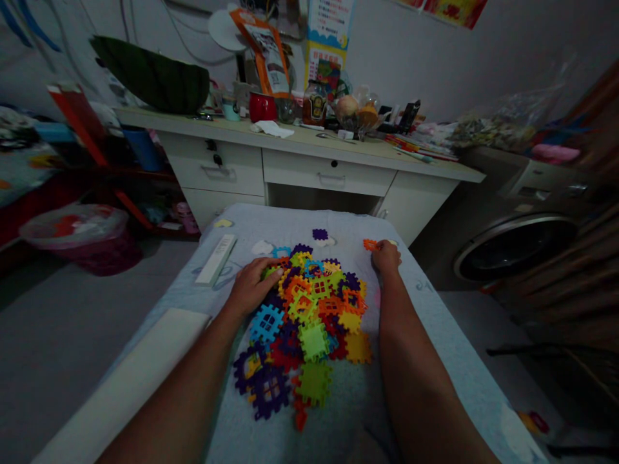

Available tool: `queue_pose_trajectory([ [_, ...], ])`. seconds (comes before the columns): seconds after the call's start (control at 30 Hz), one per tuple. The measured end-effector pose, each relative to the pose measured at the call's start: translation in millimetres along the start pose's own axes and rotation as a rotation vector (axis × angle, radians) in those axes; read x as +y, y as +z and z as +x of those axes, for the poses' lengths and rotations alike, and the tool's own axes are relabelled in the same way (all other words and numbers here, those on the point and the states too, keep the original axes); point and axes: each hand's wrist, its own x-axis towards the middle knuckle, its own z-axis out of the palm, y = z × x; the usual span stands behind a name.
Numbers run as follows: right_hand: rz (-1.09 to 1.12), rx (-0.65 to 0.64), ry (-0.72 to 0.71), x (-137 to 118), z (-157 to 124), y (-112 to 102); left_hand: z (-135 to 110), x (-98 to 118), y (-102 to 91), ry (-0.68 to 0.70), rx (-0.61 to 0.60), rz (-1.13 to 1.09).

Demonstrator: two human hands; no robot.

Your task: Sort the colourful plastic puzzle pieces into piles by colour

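Note:
A heap of interlocking plastic building tiles in green, yellow, orange, red, blue and purple lies across the middle of the cloth-covered table. Resting at the heap's left edge, my left hand has its fingers stretched over the tiles, partly hiding a green one. My right hand is closed at the far right, pinching an orange tile apart from the heap. A single purple tile lies beyond the pile. Several tiles, among them a purple window tile, lie nearer me.
Left of the heap lie a small white box and a long white board or box. Beyond the table stands a white desk with jars, watermelon and clutter. A washing machine is on the right, a pink bin on the left.

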Motion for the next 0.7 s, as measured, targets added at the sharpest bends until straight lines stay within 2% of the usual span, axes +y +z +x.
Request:
queue_pose_trajectory([
  [0.1, -0.035, 0.010, -0.032, -1.7, -0.6, 0.3, 0.2, 0.7, 0.0, -0.007, -0.001, 0.004],
  [0.37, -0.046, -0.092, -0.130, -2.3, 0.0, 5.9, 0.3, 1.2, 0.0, 0.002, 0.008, -0.005],
  [0.7, -0.065, -0.152, -0.261, -4.4, 0.1, 10.1, 0.6, -2.2, 1.0, 0.009, -0.005, 0.002],
])
